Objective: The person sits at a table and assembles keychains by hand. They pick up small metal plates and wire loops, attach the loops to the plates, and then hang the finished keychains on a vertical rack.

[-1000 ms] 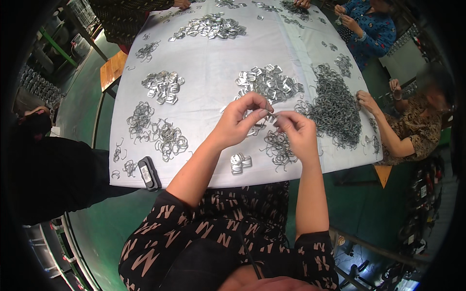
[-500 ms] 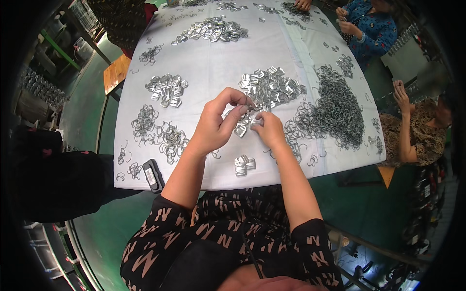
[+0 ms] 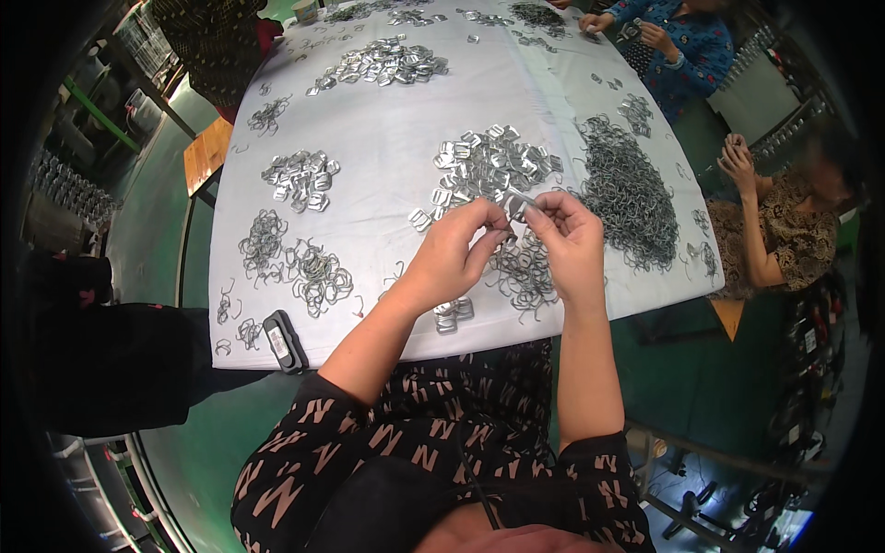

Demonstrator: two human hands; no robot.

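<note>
My right hand (image 3: 573,241) pinches a flat silver metal buckle (image 3: 516,203) between thumb and fingers. Close beside it, my left hand (image 3: 458,247) has thumb and forefinger pressed together on a small piece, probably a bent wire hook, too covered to tell. Both hands hover over the near middle of the table. Just beyond them lies a heap of silver buckles (image 3: 493,161). Under and between the hands is a loose pile of grey wire hooks (image 3: 523,276). A few buckles (image 3: 450,316) sit together below my left wrist, partly hidden by it.
A large mound of wire hooks (image 3: 627,198) spreads on the right of the white-covered table (image 3: 387,157). More buckles (image 3: 300,180) and hooks (image 3: 318,276) lie left. A dark grey device (image 3: 284,341) rests at the near left edge. Co-workers (image 3: 779,226) handle pieces along the right side.
My right hand has moved right and turned, lifting the buckle beside the heap. My left hand has shifted right and slightly nearer me. The whole view has shifted a little.
</note>
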